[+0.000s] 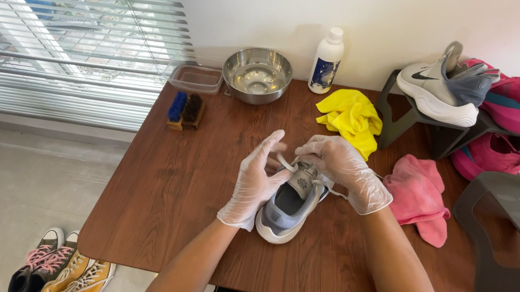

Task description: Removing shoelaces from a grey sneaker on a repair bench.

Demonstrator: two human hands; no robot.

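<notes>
On the table [164, 182] our left hand [256, 180] and right hand [342, 168] both pinch laces of one grey shoe [289, 207], beside two cloths, yellow [350, 117] and pink [420, 195].

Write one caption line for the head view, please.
Two gloved hands, left hand and right hand, work the laces of a grey sneaker on a wooden table.

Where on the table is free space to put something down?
The table is bare on the left, from the brushes down to the near edge. The right is crowded: yellow cloth, pink cloth, shoe racks. Both hands work on the grey shoe.
</notes>
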